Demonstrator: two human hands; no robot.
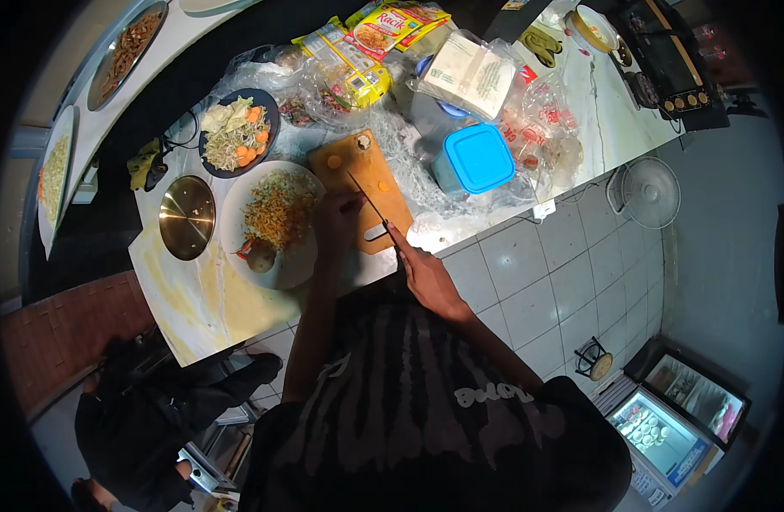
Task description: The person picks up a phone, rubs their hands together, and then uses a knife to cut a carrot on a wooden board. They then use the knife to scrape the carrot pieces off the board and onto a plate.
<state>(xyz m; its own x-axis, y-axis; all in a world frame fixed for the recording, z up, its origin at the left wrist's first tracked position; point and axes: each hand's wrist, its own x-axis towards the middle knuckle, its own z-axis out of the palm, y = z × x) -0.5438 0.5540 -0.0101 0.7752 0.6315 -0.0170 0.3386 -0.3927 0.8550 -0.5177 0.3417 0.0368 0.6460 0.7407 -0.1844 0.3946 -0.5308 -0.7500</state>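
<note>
My right hand (428, 282) is wrapped round the handle of a kitchen knife (371, 200), its narrow blade lying over the wooden cutting board (385, 160). In shadow, my left hand (336, 220) is at the board's left edge beside the blade, fingers drawn together; what they hold, if anything, is hidden. Orange carrot slices (335, 161) lie on the board, with a small pale piece (364, 142) near its far end. To the left, partly behind my left arm, a large white plate (231, 200) bears chopped orange and pale food, a round brownish piece and something red.
A dark plate (272, 107) holds sprouts and carrot slices, near a shiny metal lid or dish (187, 218). Yellow seasoning packets (383, 32), plastic bags (541, 119) and a blue-lidded container (479, 159) crowd the counter's far side. Another person (132, 439) is at lower left.
</note>
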